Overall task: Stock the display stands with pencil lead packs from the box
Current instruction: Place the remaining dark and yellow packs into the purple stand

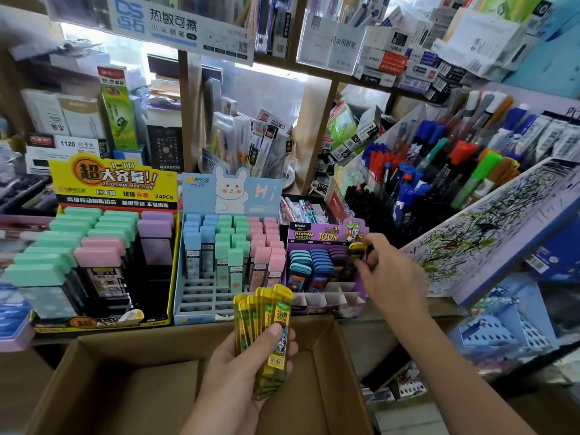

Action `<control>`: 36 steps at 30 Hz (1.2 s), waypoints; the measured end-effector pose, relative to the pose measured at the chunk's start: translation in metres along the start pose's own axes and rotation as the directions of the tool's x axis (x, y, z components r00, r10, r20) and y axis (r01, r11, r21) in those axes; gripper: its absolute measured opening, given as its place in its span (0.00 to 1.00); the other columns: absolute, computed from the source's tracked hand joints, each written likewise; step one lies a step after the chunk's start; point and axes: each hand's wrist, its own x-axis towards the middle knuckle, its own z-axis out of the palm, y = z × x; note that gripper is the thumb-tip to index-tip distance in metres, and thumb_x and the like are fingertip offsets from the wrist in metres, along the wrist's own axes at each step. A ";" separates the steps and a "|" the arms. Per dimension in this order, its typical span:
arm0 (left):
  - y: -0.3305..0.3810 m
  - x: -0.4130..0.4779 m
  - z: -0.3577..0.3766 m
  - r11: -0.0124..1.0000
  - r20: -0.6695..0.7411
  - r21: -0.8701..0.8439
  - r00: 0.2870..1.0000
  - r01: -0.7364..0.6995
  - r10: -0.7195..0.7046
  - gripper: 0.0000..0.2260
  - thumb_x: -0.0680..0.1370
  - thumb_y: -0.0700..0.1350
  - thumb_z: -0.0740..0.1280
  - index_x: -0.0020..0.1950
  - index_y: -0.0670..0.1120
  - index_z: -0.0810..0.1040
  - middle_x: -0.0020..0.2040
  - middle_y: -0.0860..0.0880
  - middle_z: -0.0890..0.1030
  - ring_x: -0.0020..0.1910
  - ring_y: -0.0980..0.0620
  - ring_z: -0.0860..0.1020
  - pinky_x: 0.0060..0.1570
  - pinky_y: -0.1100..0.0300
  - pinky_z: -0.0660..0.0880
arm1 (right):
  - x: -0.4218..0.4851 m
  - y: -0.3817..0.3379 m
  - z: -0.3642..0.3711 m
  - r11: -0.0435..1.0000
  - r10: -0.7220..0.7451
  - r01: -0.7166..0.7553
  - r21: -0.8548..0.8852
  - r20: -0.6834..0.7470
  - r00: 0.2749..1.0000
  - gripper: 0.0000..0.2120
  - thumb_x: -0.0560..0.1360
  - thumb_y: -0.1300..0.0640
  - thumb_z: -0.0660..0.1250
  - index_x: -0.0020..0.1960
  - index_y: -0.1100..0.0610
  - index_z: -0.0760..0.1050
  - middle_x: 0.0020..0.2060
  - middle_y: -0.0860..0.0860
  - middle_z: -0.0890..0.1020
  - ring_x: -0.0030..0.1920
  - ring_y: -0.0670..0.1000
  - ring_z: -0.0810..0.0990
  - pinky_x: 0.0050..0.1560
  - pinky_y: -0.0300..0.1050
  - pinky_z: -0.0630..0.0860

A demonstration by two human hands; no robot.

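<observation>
Lead packs: glossy translucent yellow plastic. Box: matt brown corrugated cardboard. Purple stand: printed card, probably glossy.

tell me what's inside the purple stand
Teal, blue and purple packs at the back; the right hand pinches a yellow pack beside them. Front slots look empty; the left hand's bundle hides the front-left corner.

Head-worn wide-angle view, facing forward and down, close above cardboard box, display stands beyond, edges seemingly warped
</observation>
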 end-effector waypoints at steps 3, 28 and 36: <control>0.002 0.000 0.000 1.000 -0.004 -0.009 1.000 -0.006 0.006 0.21 0.66 0.45 0.78 0.57 0.40 0.83 0.48 0.38 0.87 0.43 0.42 0.88 0.39 0.52 0.81 | -0.003 0.000 -0.002 1.000 -0.027 0.027 -0.007 0.006 1.000 0.12 0.71 0.58 0.79 0.50 0.56 0.78 0.32 0.45 0.75 0.28 0.54 0.76 0.27 0.39 0.64; 0.002 -0.009 0.008 1.000 0.109 0.009 0.994 0.009 -0.010 0.20 0.66 0.45 0.76 0.56 0.40 0.83 0.48 0.35 0.87 0.41 0.38 0.87 0.34 0.51 0.84 | -0.045 -0.059 -0.046 0.426 -0.065 -0.467 0.775 0.541 0.839 0.09 0.77 0.49 0.74 0.54 0.51 0.84 0.33 0.46 0.85 0.25 0.43 0.77 0.23 0.36 0.71; 0.005 -0.013 0.007 1.000 0.108 0.019 0.994 0.014 -0.016 0.10 0.65 0.48 0.76 0.44 0.46 0.88 0.46 0.38 0.88 0.40 0.39 0.87 0.31 0.52 0.83 | -0.046 -0.062 -0.044 0.291 -0.081 -0.556 0.778 0.599 0.796 0.08 0.72 0.53 0.79 0.49 0.52 0.85 0.38 0.51 0.85 0.33 0.48 0.81 0.27 0.38 0.75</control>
